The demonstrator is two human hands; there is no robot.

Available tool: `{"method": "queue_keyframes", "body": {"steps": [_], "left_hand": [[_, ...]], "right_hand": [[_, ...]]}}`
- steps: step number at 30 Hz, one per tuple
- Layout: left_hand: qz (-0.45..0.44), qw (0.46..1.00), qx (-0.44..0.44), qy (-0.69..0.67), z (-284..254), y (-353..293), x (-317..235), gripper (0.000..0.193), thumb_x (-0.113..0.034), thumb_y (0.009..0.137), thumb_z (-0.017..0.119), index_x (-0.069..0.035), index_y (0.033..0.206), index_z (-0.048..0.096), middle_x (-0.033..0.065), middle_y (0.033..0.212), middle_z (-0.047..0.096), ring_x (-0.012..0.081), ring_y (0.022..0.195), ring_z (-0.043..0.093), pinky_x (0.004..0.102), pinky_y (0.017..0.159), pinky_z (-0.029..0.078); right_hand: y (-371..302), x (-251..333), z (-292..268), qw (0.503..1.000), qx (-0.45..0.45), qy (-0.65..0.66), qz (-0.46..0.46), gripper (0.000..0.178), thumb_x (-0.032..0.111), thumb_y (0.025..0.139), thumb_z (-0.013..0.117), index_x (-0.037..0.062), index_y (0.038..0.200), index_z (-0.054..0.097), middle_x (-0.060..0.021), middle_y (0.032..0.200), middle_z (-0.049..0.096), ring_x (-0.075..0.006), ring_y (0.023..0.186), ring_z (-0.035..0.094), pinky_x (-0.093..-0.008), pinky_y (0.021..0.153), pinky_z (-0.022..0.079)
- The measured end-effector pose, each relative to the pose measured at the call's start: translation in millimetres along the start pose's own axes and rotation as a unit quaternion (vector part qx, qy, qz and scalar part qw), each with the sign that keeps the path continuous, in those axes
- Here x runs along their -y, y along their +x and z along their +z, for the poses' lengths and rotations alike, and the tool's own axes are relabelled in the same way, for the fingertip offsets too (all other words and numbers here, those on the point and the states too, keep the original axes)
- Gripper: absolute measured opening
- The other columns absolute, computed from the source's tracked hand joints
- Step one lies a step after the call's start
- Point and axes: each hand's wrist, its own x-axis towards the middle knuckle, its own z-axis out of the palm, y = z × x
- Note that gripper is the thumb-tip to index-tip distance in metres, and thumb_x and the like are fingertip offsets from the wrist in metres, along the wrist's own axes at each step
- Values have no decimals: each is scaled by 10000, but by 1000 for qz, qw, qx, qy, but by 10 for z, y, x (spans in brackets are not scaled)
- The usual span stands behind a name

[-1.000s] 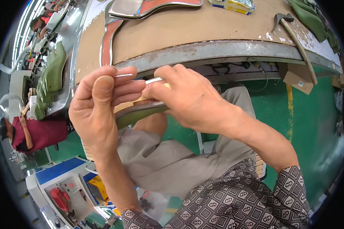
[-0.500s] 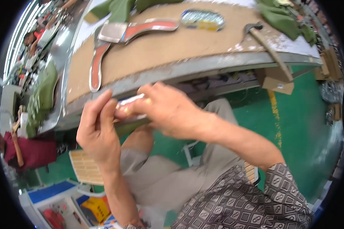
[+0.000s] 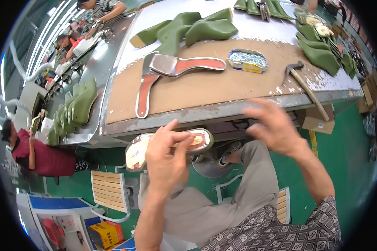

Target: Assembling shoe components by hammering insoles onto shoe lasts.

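Note:
In front of my lap, below the table edge, lies a green shoe last with a silver-rimmed insole on its upturned sole; the insole shows cream and reddish-brown areas. My left hand is over its middle, covering part of it. Thumb and fingers there are bent together in a pinch; whatever they hold is too small or hidden to tell. Farther right, my right hand is raised near the table's front edge, blurred, its fingers apart and nothing visible in them. A box of small silvery nails stands on the table beyond it.
Two reddish insoles with silver edges lie on the brown board. At right a hammer overhangs the table edge. Green lasts lie at the back. Co-workers sit at left, one in a maroon top.
My hands have separated: the right has moved away to the right with its fingers spread, while the left stays at the last. The view has shifted, showing more of the table's far side.

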Motion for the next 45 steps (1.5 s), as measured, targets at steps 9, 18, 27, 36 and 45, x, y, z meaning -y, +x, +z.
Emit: {"method": "queue_keyframes", "body": {"steps": [9,18,27,36,45], "left_hand": [[39,993,73,87,-27,170,-66,64,-21,787,675,-50,844,675,72,941,718,312,1132,585,414,984,426],[41,990,74,112,21,178,-114,50,-43,784,677,-63,830,676,58,946,712,297,1054,617,395,952,433],[104,984,37,139,20,145,-24,50,-61,763,693,-60,812,681,55,928,713,225,928,654,368,918,436],[88,984,56,148,1,167,-60,60,-86,757,696,-54,799,668,62,788,647,252,816,618,389,863,452],[154,916,219,299,-427,374,-44,527,-390,665,800,-113,1093,667,46,954,645,255,971,597,376,839,422]], "right_hand": [[-735,-1298,-996,915,8,-302,267,373,101,944,522,130,1316,522,-181,1135,567,-347,1048,552,-425,880,455],[-664,-198,-731,904,-109,160,381,425,157,1014,422,86,1432,391,-66,959,614,-127,749,512,-292,721,458],[-192,622,-756,979,-2,205,-17,426,0,940,502,-16,1356,409,-206,1284,567,-279,1052,635,-330,904,481],[50,884,-670,956,176,173,158,508,-6,922,551,150,1396,454,-172,1094,661,-252,825,679,-326,734,538],[-181,731,-708,958,56,263,104,469,-19,939,514,52,1388,398,-166,1217,599,-188,875,633,-288,765,497]]}}
